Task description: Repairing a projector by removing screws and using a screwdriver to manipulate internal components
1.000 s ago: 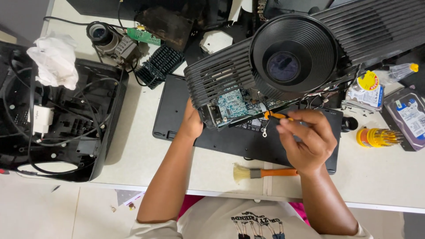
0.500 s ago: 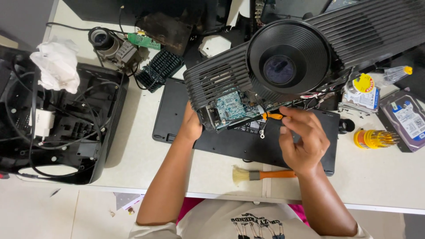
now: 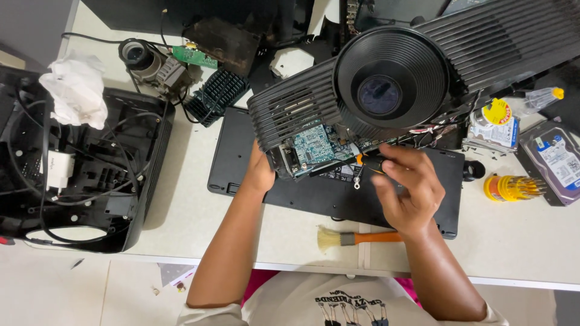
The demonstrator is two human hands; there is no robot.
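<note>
Left hand (image 3: pixel 261 172) is cupped flat on the tilted projector (image 3: pixel 417 72) mid-frame, right hand (image 3: pixel 406 192) pinches the orange-handled screwdriver (image 3: pixel 370 162) at the green circuit board (image 3: pixel 314 147), so I'd keep it square to the screw.

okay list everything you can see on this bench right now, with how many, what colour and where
projector: one, black, tilted up at centre, lens facing the camera
circuit board: one, teal, exposed at the projector's lower edge
screwdriver: one, orange and black, at the board
keyboard: one, black, under the projector
brush: one, orange handle, front edge
open casing: one, black, left
crumpled cloth: one, white, on the casing
heatsink: one, black, upper centre
hard drive: one, far right
bit holder: one, yellow, right
left hand: steadies the projector
right hand: holds the screwdriver
</note>
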